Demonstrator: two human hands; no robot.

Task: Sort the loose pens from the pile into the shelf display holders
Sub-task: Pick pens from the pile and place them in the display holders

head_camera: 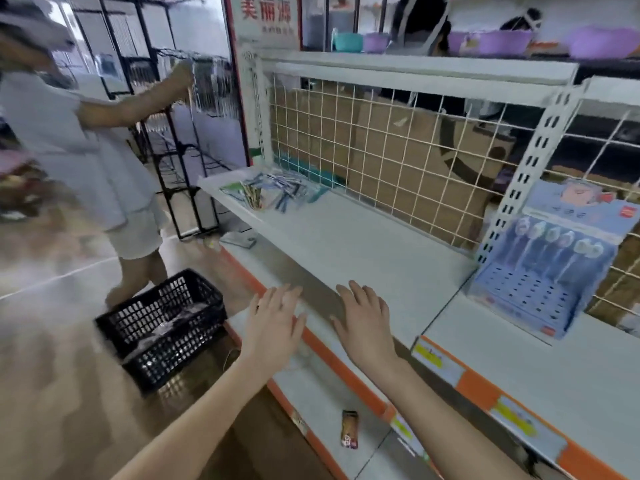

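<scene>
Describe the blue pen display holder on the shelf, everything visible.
The blue display holder stands upright on the white shelf, at its right end beside the slotted upright post. It looks like printed card or plastic: a tall backboard with a cartoon graphic, and a stepped base perforated with rows of holes. About six pens with pale toppers stand in the back holes; the front ones are vacant. Neither hand touches it.

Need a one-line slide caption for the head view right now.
Both hands, left and right, open and empty over the shelf, between the pen pile and blue display holder.
</scene>
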